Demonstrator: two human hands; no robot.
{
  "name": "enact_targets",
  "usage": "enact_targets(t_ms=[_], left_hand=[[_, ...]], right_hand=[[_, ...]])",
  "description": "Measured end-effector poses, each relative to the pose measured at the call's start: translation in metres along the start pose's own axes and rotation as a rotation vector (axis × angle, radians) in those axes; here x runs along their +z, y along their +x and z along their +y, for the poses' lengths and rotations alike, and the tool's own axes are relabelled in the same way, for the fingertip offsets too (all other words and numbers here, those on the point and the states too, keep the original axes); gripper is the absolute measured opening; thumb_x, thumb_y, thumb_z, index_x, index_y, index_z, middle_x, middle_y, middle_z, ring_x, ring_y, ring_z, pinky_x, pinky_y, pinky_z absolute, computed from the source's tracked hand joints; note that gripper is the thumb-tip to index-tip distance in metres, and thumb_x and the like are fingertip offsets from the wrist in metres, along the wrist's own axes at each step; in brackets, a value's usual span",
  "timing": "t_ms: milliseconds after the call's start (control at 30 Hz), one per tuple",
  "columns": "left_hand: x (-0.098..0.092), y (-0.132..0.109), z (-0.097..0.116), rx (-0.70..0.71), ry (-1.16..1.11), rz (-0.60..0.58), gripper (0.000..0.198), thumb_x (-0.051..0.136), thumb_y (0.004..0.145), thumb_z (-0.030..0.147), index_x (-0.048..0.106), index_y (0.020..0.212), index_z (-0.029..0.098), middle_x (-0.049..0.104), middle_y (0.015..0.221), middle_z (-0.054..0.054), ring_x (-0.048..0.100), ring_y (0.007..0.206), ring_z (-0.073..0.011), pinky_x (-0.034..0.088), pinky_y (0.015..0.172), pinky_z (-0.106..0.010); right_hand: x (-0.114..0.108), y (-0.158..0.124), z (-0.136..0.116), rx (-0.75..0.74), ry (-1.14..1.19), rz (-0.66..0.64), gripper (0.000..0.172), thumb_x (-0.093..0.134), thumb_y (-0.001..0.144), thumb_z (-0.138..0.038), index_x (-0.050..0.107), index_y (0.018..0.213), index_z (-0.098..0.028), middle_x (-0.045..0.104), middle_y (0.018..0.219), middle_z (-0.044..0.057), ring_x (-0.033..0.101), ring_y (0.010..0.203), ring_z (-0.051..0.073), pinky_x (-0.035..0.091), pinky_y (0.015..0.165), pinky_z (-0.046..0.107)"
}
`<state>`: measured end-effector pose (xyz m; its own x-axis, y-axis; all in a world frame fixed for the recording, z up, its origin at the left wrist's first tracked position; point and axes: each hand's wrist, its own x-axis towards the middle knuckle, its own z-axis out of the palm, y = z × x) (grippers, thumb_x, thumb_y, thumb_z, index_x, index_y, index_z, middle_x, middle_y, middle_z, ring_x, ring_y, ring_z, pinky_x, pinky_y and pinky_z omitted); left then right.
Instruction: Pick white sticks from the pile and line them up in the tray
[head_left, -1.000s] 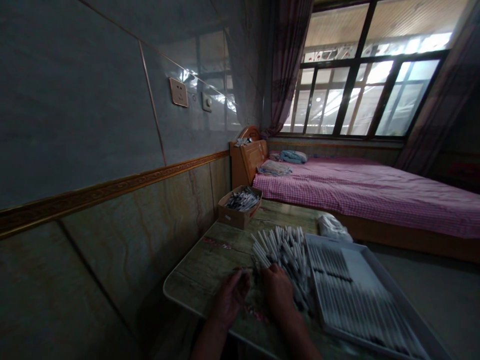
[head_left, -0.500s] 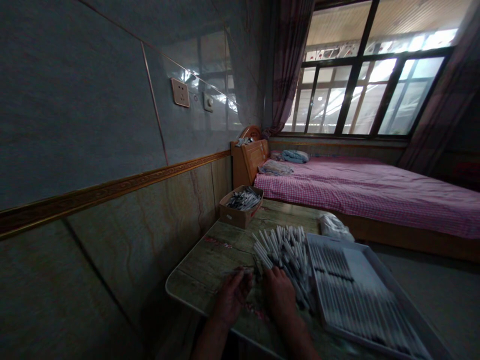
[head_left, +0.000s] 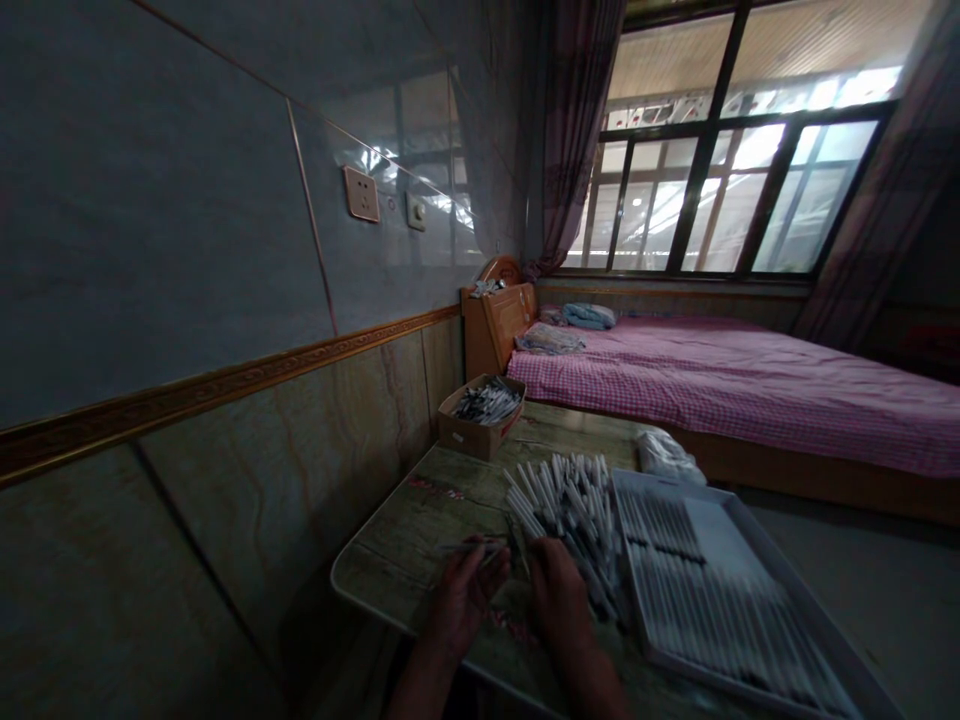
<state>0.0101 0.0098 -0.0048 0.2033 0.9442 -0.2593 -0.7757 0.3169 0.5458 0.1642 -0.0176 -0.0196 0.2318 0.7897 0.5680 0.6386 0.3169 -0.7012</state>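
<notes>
My left hand (head_left: 466, 588) is over the near part of the table, its fingers curled round a thin, pale pen part (head_left: 487, 548). Close by on the right, my right hand (head_left: 559, 590) has its fingers bent together at the near left edge of a loose pile of pens (head_left: 574, 495). Whatever those fingers pinch is too dark and small to make out. The pens in the pile have whitish barrels and darker ends. Beside the pile lies a shallow white tray (head_left: 634, 590) with pens set out in rows.
A cardboard box (head_left: 469, 434) full of thin dark and pale pieces stands at the table's far left corner, near the wall. A clear plastic bag (head_left: 667, 455) lies behind the tray. Beyond the table (head_left: 397, 520) is a bed with a pink checked sheet (head_left: 675, 360).
My right hand has drawn slightly back from the pen pile. The left hand has turned a little, and the pen part in it shows more clearly.
</notes>
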Motion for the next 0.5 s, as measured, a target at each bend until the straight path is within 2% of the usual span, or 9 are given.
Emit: enact_targets(t_ms=[200, 333, 500], left_hand=[[-0.001, 0.001, -0.001, 0.017, -0.015, 0.017, 0.015, 0.073, 0.073, 0.006, 0.067, 0.084, 0.015, 0.079, 0.079, -0.006, 0.077, 0.080, -0.0238, 0.062, 0.076, -0.033], [-0.001, 0.001, -0.005, 0.041, 0.008, -0.004, 0.022, 0.079, 0.068, 0.007, 0.067, 0.085, 0.016, 0.079, 0.079, -0.005, 0.077, 0.079, -0.0231, 0.062, 0.074, -0.032], [-0.002, 0.000, -0.009, 0.071, 0.087, -0.057, 0.031, 0.086, 0.063, 0.018, 0.067, 0.087, 0.017, 0.079, 0.086, -0.005, 0.076, 0.086, -0.0248, 0.060, 0.078, -0.033]], right_hand=[[-0.003, 0.000, -0.004, 0.022, 0.127, -0.033, 0.019, 0.049, 0.089, -0.023, 0.068, 0.092, -0.022, 0.067, 0.089, 0.005, 0.065, 0.083, 0.019, 0.052, 0.076, 0.030], [-0.001, 0.000, -0.009, 0.166, 0.211, -0.015, 0.018, 0.054, 0.083, -0.026, 0.067, 0.095, -0.022, 0.071, 0.091, 0.005, 0.067, 0.087, 0.021, 0.053, 0.079, 0.031], [0.001, 0.001, -0.022, 0.300, 0.296, -0.019, 0.012, 0.058, 0.080, -0.031, 0.068, 0.084, -0.024, 0.073, 0.080, 0.001, 0.070, 0.075, 0.020, 0.054, 0.069, 0.029]])
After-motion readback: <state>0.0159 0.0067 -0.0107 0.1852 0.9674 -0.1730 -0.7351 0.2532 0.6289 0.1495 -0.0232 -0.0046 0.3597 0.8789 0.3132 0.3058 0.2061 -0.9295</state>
